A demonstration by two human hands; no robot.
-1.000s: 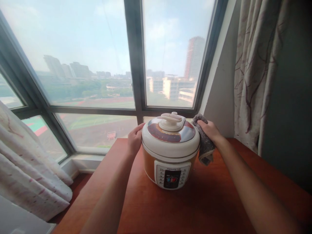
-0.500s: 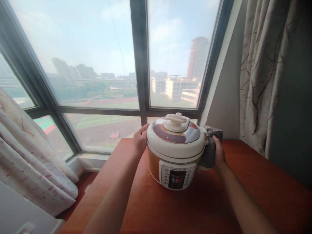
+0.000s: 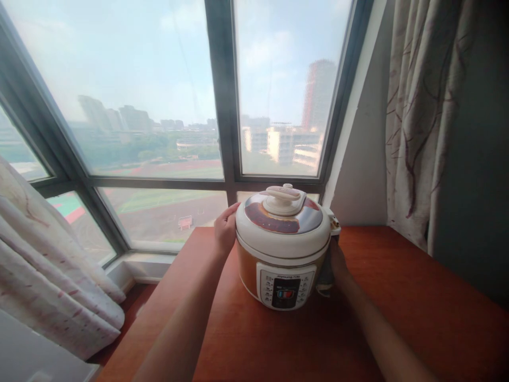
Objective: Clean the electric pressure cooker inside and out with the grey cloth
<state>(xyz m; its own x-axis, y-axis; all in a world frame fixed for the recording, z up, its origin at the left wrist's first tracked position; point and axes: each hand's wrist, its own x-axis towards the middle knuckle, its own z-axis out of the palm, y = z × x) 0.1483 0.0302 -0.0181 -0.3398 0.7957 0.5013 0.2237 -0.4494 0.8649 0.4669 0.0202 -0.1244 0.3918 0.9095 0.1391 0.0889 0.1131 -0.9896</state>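
A white and brown electric pressure cooker (image 3: 283, 246) stands upright on the reddish-brown table (image 3: 246, 345). It has a shiny lid with a raised white handle and a control panel on its front. Against the cooker's left side, just below the lid rim, is my left hand (image 3: 226, 231), with its fingers curled behind and partly hidden. My right hand (image 3: 338, 262) is at the lower right side under the protruding white side handle, pressing a dark grey cloth (image 3: 326, 276) to the body. Most of that cloth is hidden behind the hand and the cooker.
Large windows with grey frames (image 3: 225, 106) rise behind the table. A patterned curtain (image 3: 51, 286) hangs at the left, and another curtain (image 3: 417, 122) at the right beside a slanted white wall (image 3: 360, 175).
My right hand has moved the grey cloth down and inward, from the right side handle to the cooker's lower right side. My left hand has stayed on the cooker.
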